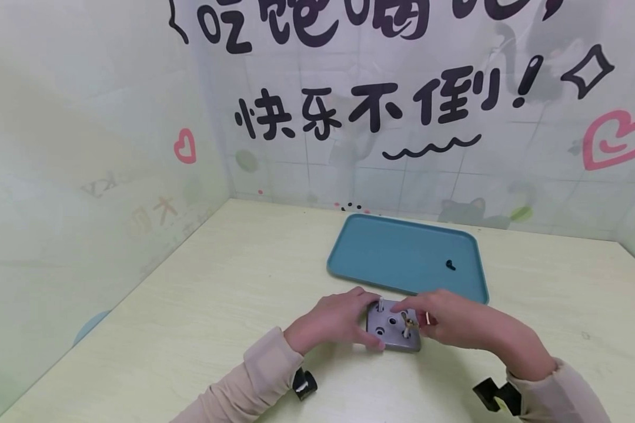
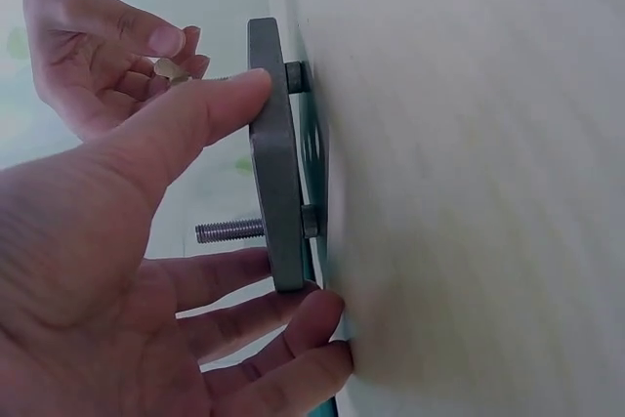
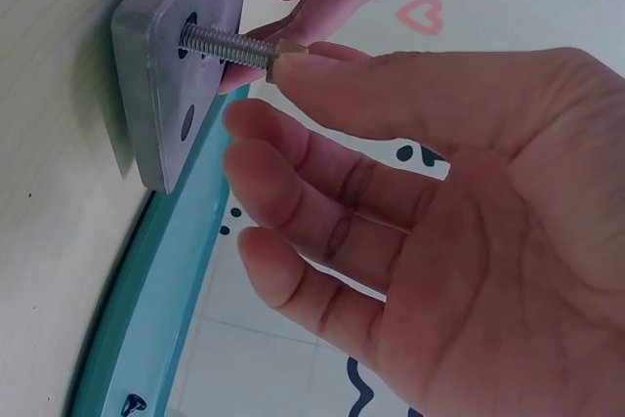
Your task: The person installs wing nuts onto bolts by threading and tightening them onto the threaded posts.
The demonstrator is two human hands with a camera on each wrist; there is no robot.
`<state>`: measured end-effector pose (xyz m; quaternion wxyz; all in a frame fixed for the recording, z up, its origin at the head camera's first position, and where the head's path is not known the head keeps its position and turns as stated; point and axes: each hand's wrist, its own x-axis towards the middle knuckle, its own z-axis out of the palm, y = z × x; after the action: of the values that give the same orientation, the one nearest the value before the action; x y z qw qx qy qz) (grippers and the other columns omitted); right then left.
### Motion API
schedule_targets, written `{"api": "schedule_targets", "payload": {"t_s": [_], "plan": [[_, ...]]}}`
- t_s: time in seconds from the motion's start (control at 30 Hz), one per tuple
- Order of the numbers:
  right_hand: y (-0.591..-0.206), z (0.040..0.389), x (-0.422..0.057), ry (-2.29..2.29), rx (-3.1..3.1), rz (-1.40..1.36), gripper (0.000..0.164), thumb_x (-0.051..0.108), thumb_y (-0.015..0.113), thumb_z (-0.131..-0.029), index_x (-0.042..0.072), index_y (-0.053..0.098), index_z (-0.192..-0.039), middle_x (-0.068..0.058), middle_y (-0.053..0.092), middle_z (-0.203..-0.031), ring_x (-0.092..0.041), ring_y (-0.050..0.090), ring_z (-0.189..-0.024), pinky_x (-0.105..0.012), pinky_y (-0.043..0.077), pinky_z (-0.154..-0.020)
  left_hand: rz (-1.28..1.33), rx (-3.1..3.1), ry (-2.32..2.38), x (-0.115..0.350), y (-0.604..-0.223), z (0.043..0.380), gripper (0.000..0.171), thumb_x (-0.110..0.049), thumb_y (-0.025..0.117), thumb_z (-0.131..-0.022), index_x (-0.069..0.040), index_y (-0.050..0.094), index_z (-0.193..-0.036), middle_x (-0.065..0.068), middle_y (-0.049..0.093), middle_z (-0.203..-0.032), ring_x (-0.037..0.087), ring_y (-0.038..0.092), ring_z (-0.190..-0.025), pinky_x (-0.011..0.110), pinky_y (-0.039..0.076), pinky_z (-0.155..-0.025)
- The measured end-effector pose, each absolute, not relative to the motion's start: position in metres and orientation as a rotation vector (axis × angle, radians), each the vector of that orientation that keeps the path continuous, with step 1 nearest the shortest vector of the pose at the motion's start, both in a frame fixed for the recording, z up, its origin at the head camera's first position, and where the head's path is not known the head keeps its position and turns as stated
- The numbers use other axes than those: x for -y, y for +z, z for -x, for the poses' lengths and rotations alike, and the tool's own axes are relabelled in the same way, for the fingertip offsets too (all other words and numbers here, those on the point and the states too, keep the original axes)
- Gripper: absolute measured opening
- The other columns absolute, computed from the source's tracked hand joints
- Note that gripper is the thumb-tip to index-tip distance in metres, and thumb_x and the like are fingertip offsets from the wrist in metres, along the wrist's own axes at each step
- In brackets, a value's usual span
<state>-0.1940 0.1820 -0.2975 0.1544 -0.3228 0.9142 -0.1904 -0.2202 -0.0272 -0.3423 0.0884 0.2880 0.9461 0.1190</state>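
Both hands work near the table's front edge: left hand (image 1: 332,322) grips the plate (image 1: 393,332), right hand (image 1: 463,322) pinches a nut (image 1: 412,322).

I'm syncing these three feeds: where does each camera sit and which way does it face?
Head: looks forward and down at the table, teal tray; left hand, right hand, both sleeves.
Left wrist: looks along the palm at the grey plate edge-on.
Right wrist: looks along the fingers at a bolt.
All show the plate.

Grey metal plate (image 1: 393,330); brass-coloured nut (image 1: 411,322); teal tray (image 1: 402,252); pale wood-grain table (image 1: 217,305); beige sleeves (image 1: 254,376).
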Motion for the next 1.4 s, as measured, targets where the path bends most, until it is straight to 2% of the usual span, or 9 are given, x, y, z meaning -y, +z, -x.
{"api": "schedule_targets", "payload": {"t_s": [0.3, 0.6, 0.7, 0.83, 1.0, 1.13, 1.27, 1.4], "plan": [[-0.2980, 0.1950, -0.1815, -0.531, -2.641, 0.894, 0.043, -0.002, 0.056, -0.081, 0.014, 0.057, -0.121, 0.007, 0.056, -0.079, -0.004, 0.047, -0.069, -0.020, 0.041, -0.057, -0.842, -2.825, 0.364, 0.0273, -0.3407, 0.2185, 0.083, -0.055, 0.073, -0.064, -0.020, 0.045, -0.133, -0.004, 0.054, -0.116, 0.006, 0.052, -0.089, 0.025, 0.044, -0.070], [-0.2983, 0.1943, -0.1799, -0.512, -2.680, 0.846, 0.038, 0.015, 0.066, -0.080, 0.012, 0.057, -0.117, 0.009, 0.052, -0.071, -0.002, 0.046, -0.062, -0.020, 0.040, -0.055, -0.863, -2.827, 0.362, 0.0273, -0.3404, 0.2178, 0.082, -0.054, 0.073, -0.065, -0.018, 0.045, -0.133, -0.004, 0.054, -0.111, 0.004, 0.049, -0.081, 0.021, 0.041, -0.063], [-0.2985, 0.1932, -0.1780, -0.496, -2.713, 0.787, 0.030, 0.020, 0.067, -0.080, 0.015, 0.059, -0.108, 0.007, 0.051, -0.069, -0.005, 0.045, -0.060, -0.021, 0.039, -0.054, -0.864, -2.828, 0.361, 0.0272, -0.3410, 0.2180, 0.081, -0.053, 0.073, -0.065, -0.018, 0.045, -0.132, -0.004, 0.054, -0.111, 0.004, 0.049, -0.080, 0.021, 0.041, -0.063], [-0.3000, 0.1915, -0.1747, -0.409, -2.806, 0.670, 0.018, 0.031, 0.068, -0.078, 0.018, 0.060, -0.088, 0.006, 0.051, -0.067, -0.008, 0.044, -0.059, -0.023, 0.036, -0.051, -0.860, -2.830, 0.363, 0.0270, -0.3413, 0.2181, 0.081, -0.053, 0.073, -0.065, -0.018, 0.045, -0.132, -0.004, 0.054, -0.111, 0.004, 0.049, -0.081, 0.021, 0.041, -0.064], [-0.3023, 0.1908, -0.1726, -0.348, -2.891, 0.595, 0.028, 0.036, 0.065, -0.080, 0.016, 0.053, -0.064, 0.008, 0.045, -0.057, -0.008, 0.039, -0.052, -0.023, 0.030, -0.047, -0.864, -2.836, 0.367, 0.0272, -0.3413, 0.2178, 0.081, -0.053, 0.073, -0.064, -0.018, 0.045, -0.132, -0.004, 0.054, -0.112, 0.005, 0.049, -0.081, 0.021, 0.041, -0.064], [-0.3025, 0.1907, -0.1724, -0.393, -2.882, 0.615, 0.035, 0.032, 0.061, -0.084, 0.016, 0.052, -0.055, 0.009, 0.044, -0.050, -0.007, 0.038, -0.046, -0.022, 0.029, -0.045, -0.865, -2.840, 0.366, 0.0276, -0.3415, 0.2174, 0.081, -0.053, 0.073, -0.064, -0.018, 0.046, -0.132, -0.004, 0.054, -0.112, 0.005, 0.049, -0.081, 0.021, 0.041, -0.064], [-0.3007, 0.1910, -0.1745, -0.437, -2.855, 0.672, 0.033, 0.030, 0.057, -0.087, 0.016, 0.054, -0.058, 0.009, 0.047, -0.052, -0.006, 0.039, -0.047, -0.022, 0.032, -0.046, -0.868, -2.837, 0.363, 0.0277, -0.3419, 0.2174, 0.082, -0.054, 0.073, -0.064, -0.019, 0.045, -0.132, -0.004, 0.054, -0.111, 0.005, 0.049, -0.080, 0.021, 0.041, -0.063], [-0.2978, 0.1916, -0.1794, -0.502, -2.844, 0.779, 0.014, 0.019, 0.053, -0.090, 0.016, 0.057, -0.077, 0.007, 0.046, -0.058, -0.004, 0.038, -0.051, -0.021, 0.033, -0.048, -0.869, -2.834, 0.353, 0.0276, -0.3416, 0.2176, 0.082, -0.055, 0.073, -0.064, -0.018, 0.045, -0.133, -0.004, 0.054, -0.113, 0.005, 0.050, -0.082, 0.021, 0.042, -0.064]]}}
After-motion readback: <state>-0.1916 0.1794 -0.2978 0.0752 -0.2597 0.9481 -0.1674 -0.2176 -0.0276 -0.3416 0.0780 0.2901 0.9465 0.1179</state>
